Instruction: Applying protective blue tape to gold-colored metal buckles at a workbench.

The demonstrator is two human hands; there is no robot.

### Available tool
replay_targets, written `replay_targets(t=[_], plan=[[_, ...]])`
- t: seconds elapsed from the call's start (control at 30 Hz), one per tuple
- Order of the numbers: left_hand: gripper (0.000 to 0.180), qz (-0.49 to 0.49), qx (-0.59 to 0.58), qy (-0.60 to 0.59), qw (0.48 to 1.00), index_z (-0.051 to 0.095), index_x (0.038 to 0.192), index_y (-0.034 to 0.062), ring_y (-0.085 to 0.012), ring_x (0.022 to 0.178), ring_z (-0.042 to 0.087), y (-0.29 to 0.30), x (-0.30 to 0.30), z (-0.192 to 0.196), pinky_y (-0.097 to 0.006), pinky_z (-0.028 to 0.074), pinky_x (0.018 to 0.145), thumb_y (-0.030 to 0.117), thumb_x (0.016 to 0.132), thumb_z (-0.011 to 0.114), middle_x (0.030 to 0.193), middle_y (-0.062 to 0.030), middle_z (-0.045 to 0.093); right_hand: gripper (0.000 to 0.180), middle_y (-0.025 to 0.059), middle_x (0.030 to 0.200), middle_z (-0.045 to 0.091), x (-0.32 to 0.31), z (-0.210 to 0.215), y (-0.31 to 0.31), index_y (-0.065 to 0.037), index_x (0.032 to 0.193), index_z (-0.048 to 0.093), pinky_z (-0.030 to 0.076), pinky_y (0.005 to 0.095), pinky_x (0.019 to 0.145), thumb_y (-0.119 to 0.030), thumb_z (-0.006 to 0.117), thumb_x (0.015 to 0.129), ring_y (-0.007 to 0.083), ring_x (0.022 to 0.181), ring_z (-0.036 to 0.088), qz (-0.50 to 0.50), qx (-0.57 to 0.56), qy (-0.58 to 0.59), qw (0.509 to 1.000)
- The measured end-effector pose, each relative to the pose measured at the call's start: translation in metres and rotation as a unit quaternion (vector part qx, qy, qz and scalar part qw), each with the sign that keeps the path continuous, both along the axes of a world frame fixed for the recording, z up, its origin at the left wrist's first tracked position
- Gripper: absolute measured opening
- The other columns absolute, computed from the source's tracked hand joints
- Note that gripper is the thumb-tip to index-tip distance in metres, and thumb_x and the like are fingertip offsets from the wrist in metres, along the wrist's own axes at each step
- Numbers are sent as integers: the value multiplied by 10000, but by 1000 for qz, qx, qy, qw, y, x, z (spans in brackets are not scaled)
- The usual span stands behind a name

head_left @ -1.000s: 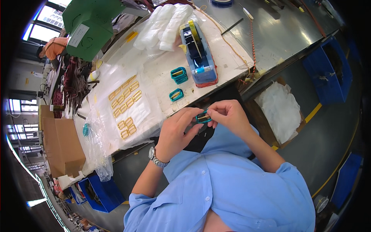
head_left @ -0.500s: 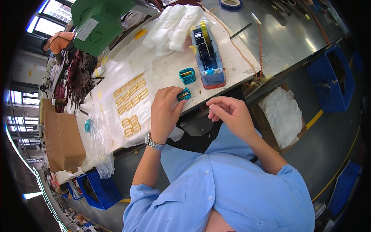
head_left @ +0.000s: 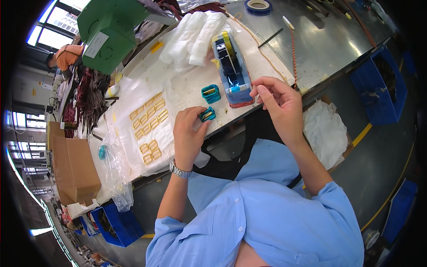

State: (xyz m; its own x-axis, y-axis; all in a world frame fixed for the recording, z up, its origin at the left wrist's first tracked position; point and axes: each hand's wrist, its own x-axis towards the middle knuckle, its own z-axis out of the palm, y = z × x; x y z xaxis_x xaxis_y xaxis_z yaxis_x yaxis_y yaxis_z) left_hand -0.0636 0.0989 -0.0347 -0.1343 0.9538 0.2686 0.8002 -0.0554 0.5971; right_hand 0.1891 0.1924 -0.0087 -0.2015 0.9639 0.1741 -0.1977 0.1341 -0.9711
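Observation:
My left hand (head_left: 189, 133) grips a small teal-wrapped buckle bundle (head_left: 207, 115) near the table's front edge. A second teal-wrapped bundle (head_left: 211, 94) lies just beyond it on the white plastic sheet (head_left: 133, 93). My right hand (head_left: 278, 102) reaches up beside the blue tape dispenser (head_left: 231, 71), fingertips pinched at its cutting end as if on a strip of tape; the tape itself is too small to make out. Several loose gold buckles (head_left: 149, 122) lie in rows to the left of my left hand.
A stack of clear plastic bags (head_left: 193, 35) lies behind the dispenser. A green machine (head_left: 109, 31) stands at the far left, a roll of blue tape (head_left: 258, 5) far back. Cardboard boxes (head_left: 73, 167) and blue bins (head_left: 380, 84) flank the table; a person in orange (head_left: 66, 55) works beyond.
My hands, together at my chest on a teal bundle a second ago, have separated. The left carried the bundle to the table; the right has risen to the tape dispenser.

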Motion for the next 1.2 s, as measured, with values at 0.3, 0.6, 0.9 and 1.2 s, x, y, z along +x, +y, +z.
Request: replay_targets(t=[0.3, 0.6, 0.9, 1.2], plan=[[453, -13, -27, 71, 997, 698, 1299, 52, -359, 1155, 655, 8, 1, 17, -449, 537, 1002, 85, 873, 849, 1259, -151, 718, 229, 69, 1120, 742, -10, -2, 31, -21, 1132, 799, 534, 286, 765, -225, 740, 1047, 129, 955, 700, -20, 105, -217, 970], [363, -74, 105, 111, 985, 731, 1291, 71, -360, 1099, 687, 38, 30, 62, -457, 569, 927, 69, 931, 780, 1206, -160, 716, 277, 136, 1036, 766, -21, -13, 41, -31, 947, 813, 544, 456, 914, -307, 800, 960, 361, 1015, 697, -16, 134, -262, 956], [298, -138, 177, 125, 966, 766, 1239, 73, -327, 998, 671, 94, 35, 62, -441, 564, 847, 41, 944, 738, 1065, -128, 690, 205, 33, 895, 741, -30, -16, 34, 8, 1022, 791, 525, 292, 701, -191, 809, 977, 92, 752, 620, 49, -9, -166, 985], [352, -85, 151, 130, 976, 723, 1317, 71, -354, 989, 664, 140, 33, 71, -463, 554, 866, 161, 978, 760, 1022, -160, 680, 154, 2, 992, 686, 17, -38, -66, 39, 997, 718, 487, 228, 734, -107, 740, 1040, 35, 792, 576, 91, -34, -51, 994]])
